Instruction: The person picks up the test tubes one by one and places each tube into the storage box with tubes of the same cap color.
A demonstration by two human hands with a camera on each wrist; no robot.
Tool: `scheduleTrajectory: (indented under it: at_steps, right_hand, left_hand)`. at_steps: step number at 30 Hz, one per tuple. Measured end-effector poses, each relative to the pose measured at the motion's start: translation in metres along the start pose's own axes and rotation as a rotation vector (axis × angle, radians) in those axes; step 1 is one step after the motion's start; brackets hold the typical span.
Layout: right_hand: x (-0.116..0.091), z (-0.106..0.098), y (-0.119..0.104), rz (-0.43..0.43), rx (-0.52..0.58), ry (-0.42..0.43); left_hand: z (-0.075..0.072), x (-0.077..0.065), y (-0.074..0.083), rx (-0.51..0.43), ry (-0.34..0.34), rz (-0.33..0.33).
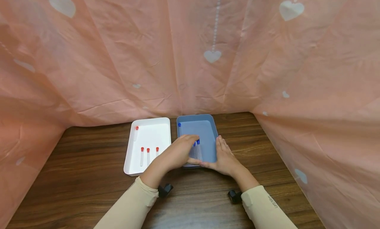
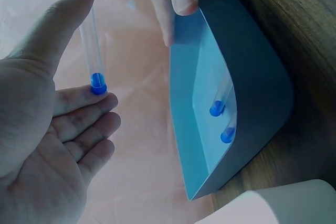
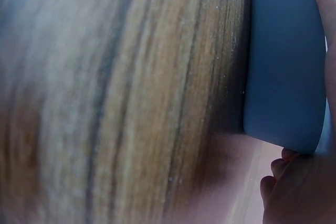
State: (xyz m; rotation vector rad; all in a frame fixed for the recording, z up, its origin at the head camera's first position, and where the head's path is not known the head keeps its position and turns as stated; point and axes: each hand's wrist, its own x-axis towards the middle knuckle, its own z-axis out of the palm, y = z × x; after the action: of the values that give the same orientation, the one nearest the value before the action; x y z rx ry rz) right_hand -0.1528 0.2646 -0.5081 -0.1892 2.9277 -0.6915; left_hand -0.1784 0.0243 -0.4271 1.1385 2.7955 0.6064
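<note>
My left hand (image 1: 179, 151) is over the near part of the blue tray (image 1: 207, 128). It pinches a clear test tube (image 2: 90, 48) with a blue cap, thumb at the rounded end and index finger at the cap. The other fingers are slightly bent beside it. More blue-capped tubes lie in the tray, among them one (image 2: 223, 95) by the near wall and one whose cap (image 1: 179, 124) shows in the far left corner. My right hand (image 1: 227, 159) rests on the tray's near right corner, fingers straight along the side wall and thumb along the front rim.
Left of the blue tray stands a white tray (image 1: 154, 131), holding several red-capped tubes (image 1: 142, 156). Both trays stand on a dark wood table (image 1: 89, 176). A pink curtain (image 1: 154, 57) with white hearts hangs behind and at both sides.
</note>
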Motion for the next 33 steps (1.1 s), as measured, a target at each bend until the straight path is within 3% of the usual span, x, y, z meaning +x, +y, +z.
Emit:
scheduleTrajectory:
  at_steps: [13, 33]
  right_hand:
    - [0.0, 0.0, 0.0, -0.008, 0.004, 0.022]
    - [-0.001, 0.0, -0.002, 0.011, 0.015, -0.01]
  left_hand:
    - [0.009, 0.024, -0.008, -0.032, -0.031, -0.008]
    - [0.025, 0.045, -0.033, -0.041, -0.048, -0.016]
